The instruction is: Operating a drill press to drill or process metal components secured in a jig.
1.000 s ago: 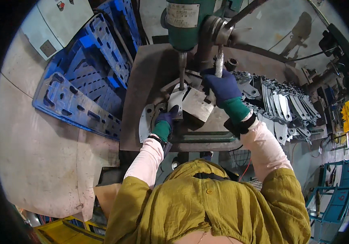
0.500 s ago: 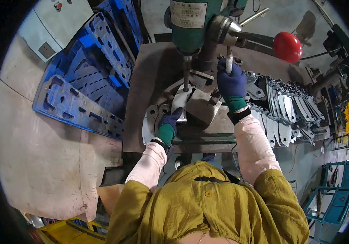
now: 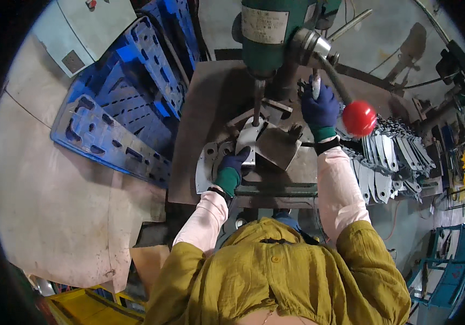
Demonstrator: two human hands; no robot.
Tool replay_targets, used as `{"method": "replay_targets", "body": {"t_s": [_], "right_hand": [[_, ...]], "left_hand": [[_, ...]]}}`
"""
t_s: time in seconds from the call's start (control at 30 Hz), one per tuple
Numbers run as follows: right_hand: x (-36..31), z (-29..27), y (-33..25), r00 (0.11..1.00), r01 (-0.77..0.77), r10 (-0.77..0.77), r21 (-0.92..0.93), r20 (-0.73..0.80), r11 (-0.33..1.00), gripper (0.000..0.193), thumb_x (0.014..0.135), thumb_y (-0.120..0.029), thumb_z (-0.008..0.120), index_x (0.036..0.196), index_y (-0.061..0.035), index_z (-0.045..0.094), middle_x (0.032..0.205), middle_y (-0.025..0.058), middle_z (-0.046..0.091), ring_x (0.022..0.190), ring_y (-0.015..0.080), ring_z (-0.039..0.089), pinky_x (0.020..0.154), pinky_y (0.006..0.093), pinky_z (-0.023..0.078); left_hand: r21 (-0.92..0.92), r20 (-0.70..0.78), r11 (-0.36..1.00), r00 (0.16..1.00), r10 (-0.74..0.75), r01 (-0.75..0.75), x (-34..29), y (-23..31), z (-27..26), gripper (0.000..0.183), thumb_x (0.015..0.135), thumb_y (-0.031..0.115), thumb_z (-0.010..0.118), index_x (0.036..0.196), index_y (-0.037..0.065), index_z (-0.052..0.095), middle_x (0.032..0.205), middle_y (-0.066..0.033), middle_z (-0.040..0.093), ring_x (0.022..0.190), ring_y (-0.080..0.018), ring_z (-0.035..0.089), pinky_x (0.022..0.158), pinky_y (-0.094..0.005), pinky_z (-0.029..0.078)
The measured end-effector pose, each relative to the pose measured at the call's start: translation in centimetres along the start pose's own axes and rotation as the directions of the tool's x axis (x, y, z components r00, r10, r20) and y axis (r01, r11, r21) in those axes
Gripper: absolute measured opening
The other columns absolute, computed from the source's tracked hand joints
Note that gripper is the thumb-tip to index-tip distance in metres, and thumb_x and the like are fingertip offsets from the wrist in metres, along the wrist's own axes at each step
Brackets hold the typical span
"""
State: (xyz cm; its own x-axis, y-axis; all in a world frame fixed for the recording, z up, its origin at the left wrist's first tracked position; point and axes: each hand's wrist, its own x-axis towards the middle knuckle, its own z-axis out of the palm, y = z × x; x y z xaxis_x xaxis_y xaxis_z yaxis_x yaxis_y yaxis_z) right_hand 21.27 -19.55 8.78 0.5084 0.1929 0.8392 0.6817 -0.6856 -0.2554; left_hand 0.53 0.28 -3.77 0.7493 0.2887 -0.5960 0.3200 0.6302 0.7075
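A green drill press (image 3: 265, 46) stands over the dark metal worktable, its bit (image 3: 258, 103) down at a flat metal plate (image 3: 247, 138). My left hand (image 3: 234, 164), in a dark blue and green glove, grips the near end of that plate against the fixture block (image 3: 279, 145). My right hand (image 3: 319, 107), gloved alike, is wrapped round a feed lever (image 3: 316, 86) of the press. Another lever with a red ball knob (image 3: 359, 118) reaches out just right of that hand. More curved metal plates (image 3: 206, 165) lie left of my left hand.
Rows of metal plates (image 3: 381, 157) are stacked on the table's right side. Blue plastic pallets (image 3: 108, 138) lean at the left, near a pale panel (image 3: 70, 200). A teal rack (image 3: 452, 265) stands at the lower right, and a yellow frame (image 3: 89, 307) at the lower left.
The red knob has swung down and toward me as the lever hub turned. My right hand keeps hold of its lever; my left hand stays on the plate. The whole view has shifted slightly.
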Motion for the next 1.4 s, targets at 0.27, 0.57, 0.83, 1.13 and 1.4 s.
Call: {"method": "replay_targets", "body": {"t_s": [0.27, 0.57, 0.83, 1.13, 1.4], "right_hand": [[7.7, -0.6, 3.9, 0.992, 0.126, -0.12, -0.181, 0.046, 0.975, 0.03, 0.08, -0.029, 0.067, 0.107, -0.0169, 0.06, 0.093, 0.0106, 0.062, 0.081, 0.0343, 0.063, 0.065, 0.0467, 0.051], [5.0, -0.3, 2.8, 0.992, 0.043, -0.05, 0.064, 0.116, 0.997, 0.024, 0.08, -0.029, 0.07, 0.098, -0.0135, 0.063, 0.082, 0.0142, 0.064, 0.072, 0.0396, 0.063, 0.062, 0.0502, 0.049], [-0.3, -1.9, -4.5, 0.866, -0.462, 0.339, 0.329, 0.368, 0.823, 0.03, 0.082, -0.034, 0.069, 0.098, -0.0084, 0.069, 0.08, 0.0207, 0.067, 0.075, 0.0385, 0.067, 0.068, 0.0439, 0.052], [-0.7, -9.6, -9.2, 0.821, -0.521, -0.049, 0.783, 0.568, 0.341, 0.032, 0.092, -0.022, 0.062, 0.115, -0.0002, 0.064, 0.091, 0.0135, 0.07, 0.077, 0.0202, 0.068, 0.071, 0.0319, 0.055], [12.7, -16.5, -13.5, 0.465, -0.657, -0.242, 0.149, 0.851, -0.739, 0.053, 0.097, -0.042, 0.052, 0.13, -0.0009, 0.055, 0.106, 0.0069, 0.069, 0.087, 0.0166, 0.067, 0.067, 0.0288, 0.055]], "left_hand": [[0.041, -0.086, 0.999, 0.996, -0.022, 0.025, -1.2, 0.9, 1.1, 0.051, 0.077, 0.035, 0.083, 0.113, 0.008, 0.06, 0.098, -0.0098, 0.067, 0.069, -0.0229, 0.068, 0.057, -0.0367, 0.06], [0.111, -0.133, 0.989, 0.984, 0.116, -0.102, -1.8, 0.3, 0.9, 0.047, 0.079, 0.043, 0.079, 0.106, 0.006, 0.066, 0.09, -0.0095, 0.067, 0.068, -0.021, 0.067, 0.055, -0.0311, 0.058], [0.097, -0.129, 0.995, 0.992, 0.015, -0.002, -2.0, 1.0, 0.2, 0.045, 0.08, 0.039, 0.079, 0.106, 0.007, 0.063, 0.086, -0.0103, 0.064, 0.063, -0.023, 0.063, 0.054, -0.0346, 0.057], [0.282, -0.087, 0.926, 0.955, 0.283, -0.249, -2.4, 0.3, 2.3, 0.048, 0.082, 0.045, 0.074, 0.108, 0.006, 0.069, 0.092, -0.0071, 0.07, 0.075, -0.0198, 0.066, 0.062, -0.034, 0.053], [0.452, -0.025, 0.825, 0.92, 0.392, -0.339, -1.4, -0.8, 0.1, 0.062, 0.087, 0.054, 0.06, 0.117, 0.001, 0.065, 0.103, -0.0212, 0.069, 0.094, -0.0329, 0.066, 0.081, -0.0411, 0.049]]}}
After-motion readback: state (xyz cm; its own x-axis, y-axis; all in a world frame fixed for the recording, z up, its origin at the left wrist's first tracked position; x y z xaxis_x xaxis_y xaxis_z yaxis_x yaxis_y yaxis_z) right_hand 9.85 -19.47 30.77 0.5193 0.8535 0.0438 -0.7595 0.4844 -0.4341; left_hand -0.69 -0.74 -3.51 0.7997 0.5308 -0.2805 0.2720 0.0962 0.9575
